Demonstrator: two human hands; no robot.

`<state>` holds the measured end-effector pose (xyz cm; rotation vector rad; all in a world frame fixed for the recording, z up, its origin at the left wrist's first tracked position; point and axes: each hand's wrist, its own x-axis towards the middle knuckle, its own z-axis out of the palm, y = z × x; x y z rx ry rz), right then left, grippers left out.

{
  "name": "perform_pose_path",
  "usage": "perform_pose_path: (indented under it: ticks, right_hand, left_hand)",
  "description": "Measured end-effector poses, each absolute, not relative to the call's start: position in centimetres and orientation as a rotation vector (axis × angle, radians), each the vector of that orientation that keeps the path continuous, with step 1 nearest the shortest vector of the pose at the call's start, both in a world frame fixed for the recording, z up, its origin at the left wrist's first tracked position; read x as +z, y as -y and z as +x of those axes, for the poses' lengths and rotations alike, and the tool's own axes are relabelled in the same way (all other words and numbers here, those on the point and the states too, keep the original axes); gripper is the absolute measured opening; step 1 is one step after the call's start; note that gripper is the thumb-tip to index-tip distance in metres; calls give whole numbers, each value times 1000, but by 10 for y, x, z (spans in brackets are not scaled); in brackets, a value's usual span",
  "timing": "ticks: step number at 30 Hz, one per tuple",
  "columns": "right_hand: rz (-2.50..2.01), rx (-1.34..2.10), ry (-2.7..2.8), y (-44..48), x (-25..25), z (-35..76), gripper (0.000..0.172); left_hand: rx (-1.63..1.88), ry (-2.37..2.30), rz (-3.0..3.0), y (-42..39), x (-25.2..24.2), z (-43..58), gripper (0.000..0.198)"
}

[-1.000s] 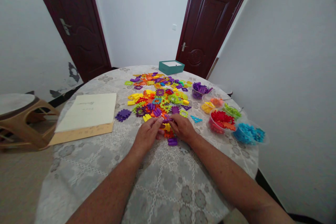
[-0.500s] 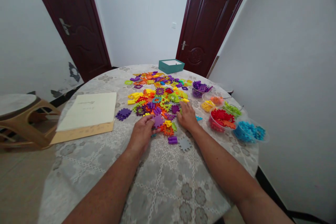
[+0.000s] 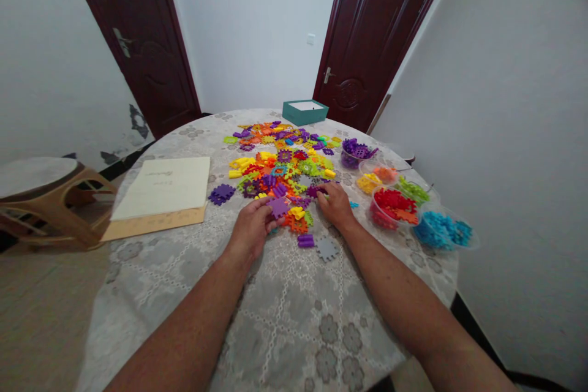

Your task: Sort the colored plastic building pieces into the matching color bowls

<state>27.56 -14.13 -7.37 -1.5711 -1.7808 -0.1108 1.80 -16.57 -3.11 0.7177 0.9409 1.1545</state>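
My left hand (image 3: 250, 226) is closed on a light purple toothed building tile (image 3: 278, 207), pinched between thumb and fingers at the near left edge of the pile. At the pile's right side, my right hand (image 3: 335, 203) pinches a dark purple building tile (image 3: 314, 192), seen nearly edge-on. Around both hands lies a mixed heap of plastic pieces (image 3: 264, 166) in yellow, red, green, orange and purple. Nearer to me rest a purple double-tube piece (image 3: 305, 241) and a grey toothed tile (image 3: 326, 248). A few dark purple tiles (image 3: 222, 194) lie left of the heap.
Along the right stand clear tubs of sorted pieces: a purple tub (image 3: 351, 160), a red tub (image 3: 384, 225) and a blue tub (image 3: 432, 246), with yellow, orange and green pieces between. A second heap (image 3: 269, 136) and a teal box (image 3: 305, 116) lie farther back. Papers (image 3: 160, 187) lie left.
My right hand has closed on the dark purple tile and tipped it up; a grey piece shows beside it. My left hand keeps the light purple tile. The view has shifted slightly.
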Motion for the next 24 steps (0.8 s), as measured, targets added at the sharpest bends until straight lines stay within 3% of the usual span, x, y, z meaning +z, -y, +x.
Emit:
perform_pose_path:
  ticks: [9,15,24]
  right_hand:
    - [-1213,9,1741,175,-46,234,21]
    - [-1033,5,1939,182,-43,209,31]
    - [-916,2,2172,187,-44,208,39]
  left_hand:
    - [1091,-889,683,168,-27,18,30]
    - [1021,-792,730,173,-25,18,25]
    - [1072,-805,816,171,-27,19,34]
